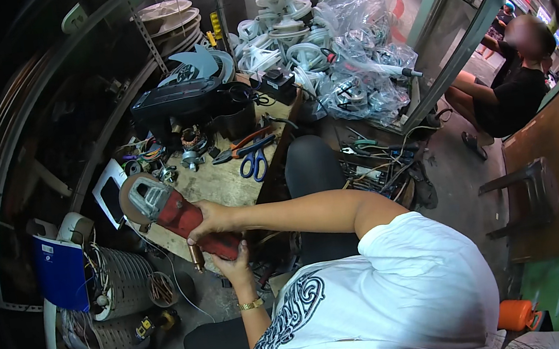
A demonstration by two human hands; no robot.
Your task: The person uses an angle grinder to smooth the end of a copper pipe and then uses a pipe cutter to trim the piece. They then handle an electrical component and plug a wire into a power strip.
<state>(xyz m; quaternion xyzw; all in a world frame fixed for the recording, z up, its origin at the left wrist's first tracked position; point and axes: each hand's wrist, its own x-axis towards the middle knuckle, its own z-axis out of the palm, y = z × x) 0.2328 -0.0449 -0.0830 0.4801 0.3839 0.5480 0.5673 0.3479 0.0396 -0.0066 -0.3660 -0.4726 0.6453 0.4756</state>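
Note:
A red angle grinder (184, 216) with a silver gear head and a tan disc is held over the left edge of the workbench (225, 184). My right hand (212, 220) is wrapped round its red body. At the rear end of the body, my left hand (236, 265), with a gold watch on its wrist, grips it from below. A small copper-coloured cylinder (196, 256) juts down beside the grinder, near my right thumb; what it is fixed to is hidden. Beyond the grinder lie blue-handled scissors (254, 165) and orange-handled pliers (243, 144).
A black case (174, 98) and small motor parts (192, 146) crowd the bench. White fan parts (284, 32) and plastic-bagged parts (363, 61) are piled behind. Baskets with wires (122, 278) stand at left. Tools (368, 168) lie right of my knee. A person (521, 88) sits at far right.

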